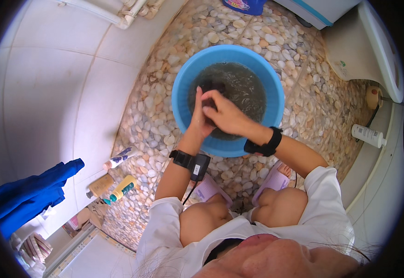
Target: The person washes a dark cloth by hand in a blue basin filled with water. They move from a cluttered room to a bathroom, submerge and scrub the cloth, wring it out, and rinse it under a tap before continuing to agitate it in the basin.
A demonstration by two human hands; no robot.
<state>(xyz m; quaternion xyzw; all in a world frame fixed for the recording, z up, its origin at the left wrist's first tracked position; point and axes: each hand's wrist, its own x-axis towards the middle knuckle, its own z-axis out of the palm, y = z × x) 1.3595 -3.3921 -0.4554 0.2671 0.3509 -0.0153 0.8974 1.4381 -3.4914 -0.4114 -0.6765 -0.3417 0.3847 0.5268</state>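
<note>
A round blue plastic basin [181,99] with murky, rippling water [246,88] stands on the pebbled floor before me. Both my hands are together over its near left part. My left hand [199,113] is upright, its fingers pressed together and the palm turned to the right. Against it my right hand [225,113] is closed, with the fingers bent. A dark wet thing [217,87] shows just beyond and between the fingers; its kind cannot be made out. Black bands with small devices circle both wrists.
Left of me several bottles lie on the floor, among them a yellow bottle [122,187] and a white bottle [120,157]. Blue cloth [35,190] hangs at the left wall. A white ceramic fixture [364,46] and a white bottle [368,135] are at the right.
</note>
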